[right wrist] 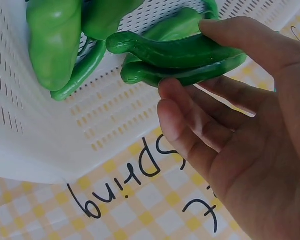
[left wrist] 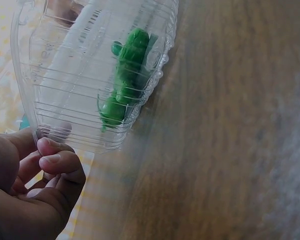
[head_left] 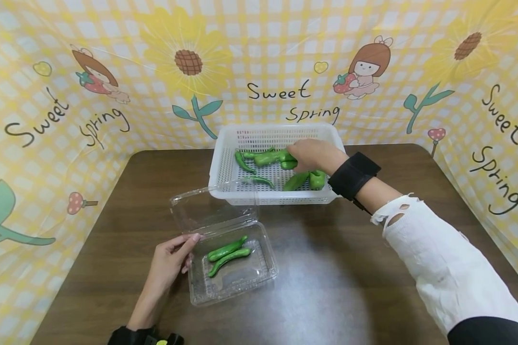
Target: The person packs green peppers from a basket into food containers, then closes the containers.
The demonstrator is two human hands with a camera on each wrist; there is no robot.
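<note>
A white perforated basket (head_left: pixel 224 165) at the table's back holds several green peppers (head_left: pixel 295 181). My right hand (head_left: pixel 300 160) reaches into it and pinches two slim dark green peppers (right wrist: pixel 190 52) between thumb and fingers, just above the basket floor (right wrist: pixel 50 145). Lighter, fatter peppers (right wrist: pixel 52 40) lie beside them. Nearer me stands a clear plastic clamshell box (head_left: pixel 241 282) with its lid (head_left: pixel 211 206) open and two green peppers (head_left: pixel 228 254) inside. My left hand (head_left: pixel 189 249) holds the box's left rim (left wrist: pixel 37 135) with curled fingers (left wrist: pixel 60 162).
The brown table (head_left: pixel 328 268) is walled on three sides by a yellow checked "Sweet Spring" cloth (head_left: pixel 285 72). The basket sits right behind the clamshell's raised lid. Bare tabletop lies to the right and front of the box.
</note>
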